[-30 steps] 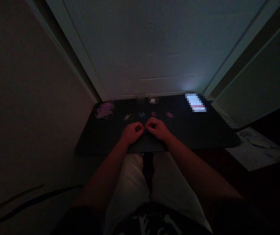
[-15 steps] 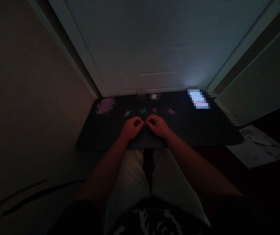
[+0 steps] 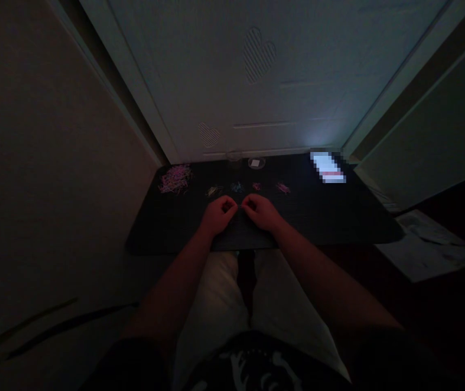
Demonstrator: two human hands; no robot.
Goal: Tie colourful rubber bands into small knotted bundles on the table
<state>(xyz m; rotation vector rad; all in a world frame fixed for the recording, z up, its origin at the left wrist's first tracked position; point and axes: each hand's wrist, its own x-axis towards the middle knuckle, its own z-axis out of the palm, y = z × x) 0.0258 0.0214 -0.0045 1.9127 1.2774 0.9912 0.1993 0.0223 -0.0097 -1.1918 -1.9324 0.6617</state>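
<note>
Over the near middle of the dark table [image 3: 317,222], my left hand [image 3: 218,213] and my right hand [image 3: 261,210] are closed in pinches, fingertips almost meeting. Something tiny and thin is between the fingertips, too small and dim to name. Just beyond the hands lie small heaps of thin coloured pieces resembling paper clips: a yellowish heap [image 3: 214,190], a blue heap [image 3: 237,187], a pink-red heap [image 3: 257,186] and a pink-purple heap [image 3: 283,188]. At the far left sits a larger mixed pile [image 3: 175,179], mostly pink and purple.
A clear container [image 3: 234,158] and a round clear dish [image 3: 256,163] with a white square stand at the table's back edge. A lit, blurred-out screen [image 3: 327,167] is at the back right. Behind rises a white panel [image 3: 183,81] with heart reliefs. The room is dark.
Both hands keep their pinches close together, with hardly any movement. The whole view has shifted slightly, and the picture is a little darker.
</note>
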